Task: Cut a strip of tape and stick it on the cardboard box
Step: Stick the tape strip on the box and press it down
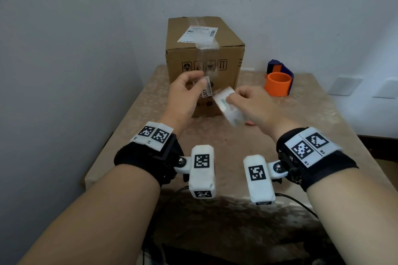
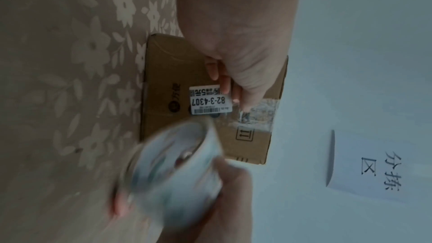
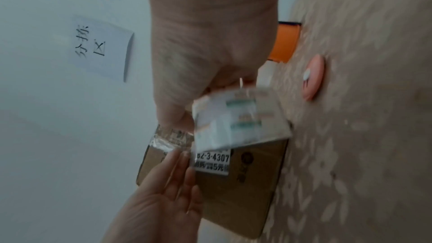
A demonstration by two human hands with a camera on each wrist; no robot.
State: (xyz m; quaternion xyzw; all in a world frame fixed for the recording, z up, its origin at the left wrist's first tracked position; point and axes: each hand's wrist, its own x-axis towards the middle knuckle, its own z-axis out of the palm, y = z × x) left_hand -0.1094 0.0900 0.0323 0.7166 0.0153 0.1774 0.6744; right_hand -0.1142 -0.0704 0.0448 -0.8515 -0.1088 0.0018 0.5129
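Note:
A cardboard box (image 1: 204, 54) (image 2: 168, 62) (image 3: 233, 200) stands upright at the back of the table, with old clear tape over its top edge and a white label "82-3-4307" (image 2: 209, 102) on its front. My right hand (image 1: 252, 105) (image 3: 210, 34) grips a roll of clear tape (image 1: 228, 105) (image 2: 173, 169) (image 3: 240, 117), blurred by motion, just in front of the box. My left hand (image 1: 189, 86) (image 3: 163, 191) hovers beside the roll near the label, fingers loosely extended. I cannot make out a loose strip of tape between the hands.
An orange cylinder (image 1: 279, 84) with a purple part behind it stands at the back right. A small pink round object (image 3: 313, 77) lies on the floral tablecloth (image 1: 301, 125) by my right hand. A paper note (image 3: 103, 47) hangs on the wall. A wall runs close along the left.

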